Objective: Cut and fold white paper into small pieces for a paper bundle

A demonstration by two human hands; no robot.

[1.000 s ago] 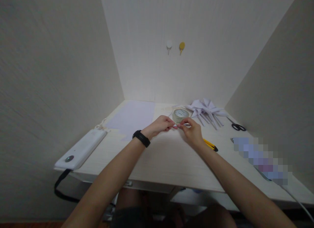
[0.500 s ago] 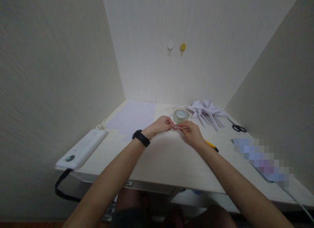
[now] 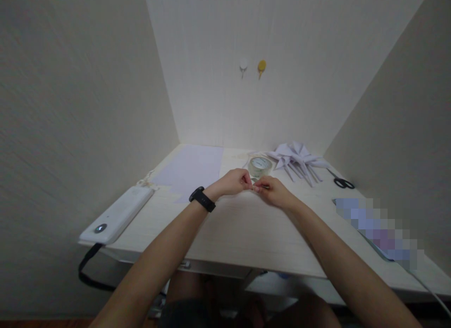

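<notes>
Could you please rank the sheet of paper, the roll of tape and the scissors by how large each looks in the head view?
1. sheet of paper
2. roll of tape
3. scissors; close to the tape, and farther off, so unsure.

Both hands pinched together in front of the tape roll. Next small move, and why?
Probably draw the hands apart slightly: left hand and right hand meet fingertip to fingertip just before the tape roll, pinching something too small to identify.

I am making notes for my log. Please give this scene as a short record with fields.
left hand: fingertips pinched, meeting the right hand
right hand: pinching something small, too small to tell
tape roll: flat on desk, just behind the hands
paper pinwheels: piled at back right
scissors: right of the pinwheels
white device: left desk edge
</notes>
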